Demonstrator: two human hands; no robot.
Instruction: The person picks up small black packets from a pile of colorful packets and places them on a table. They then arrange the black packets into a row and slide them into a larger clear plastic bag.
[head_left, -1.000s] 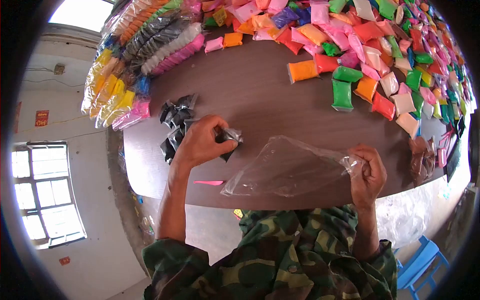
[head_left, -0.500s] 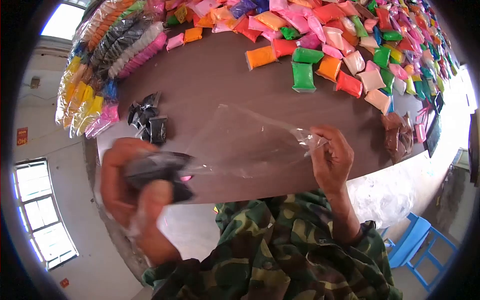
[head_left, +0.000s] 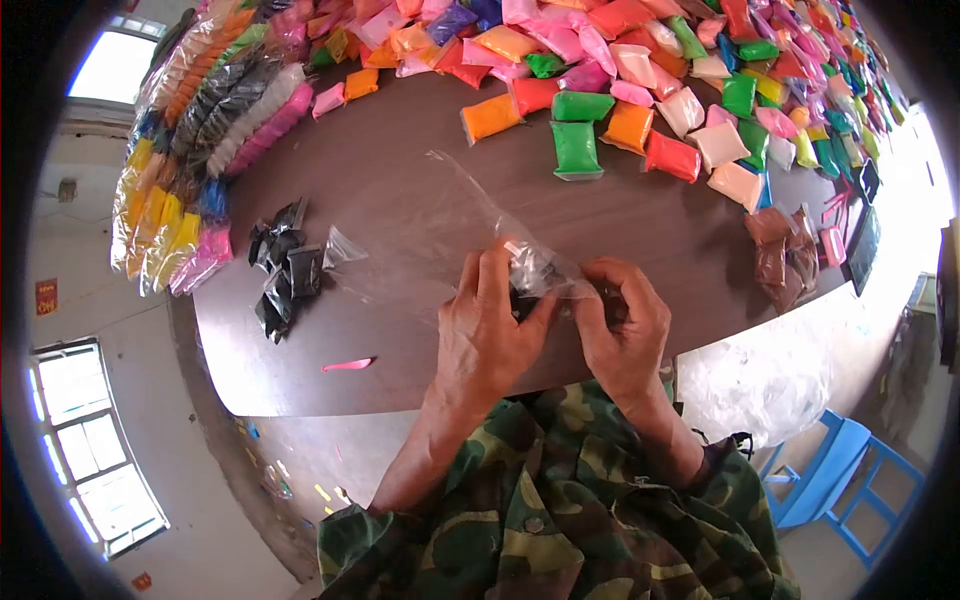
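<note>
A clear plastic bag (head_left: 400, 270) stretches over the brown table in front of me, its far end lying to the left. At its gathered end, my left hand (head_left: 487, 325) is closed on black packets (head_left: 522, 303), seen only in part between fingers and film. Close beside it on the right, my right hand (head_left: 628, 325) pinches the bag's edge between thumb and fingers. Several more black packets (head_left: 300, 270) lie in a loose heap to the left of my hands. Nearer the front edge rests a small pink plastic tool (head_left: 348, 365).
Colourful packets (head_left: 575, 150) cover the back and right of the table (head_left: 400, 130). Filled bags of packets (head_left: 165, 220) line the left. Brown packets (head_left: 785, 255) lie at the right. Clear plastic film (head_left: 770, 380) and a blue stool (head_left: 825, 470) are at lower right.
My left hand has moved right with the black packets, from the table's left side to the bag's end at my right hand. The bag now trails leftward, and the pink tool is uncovered.
</note>
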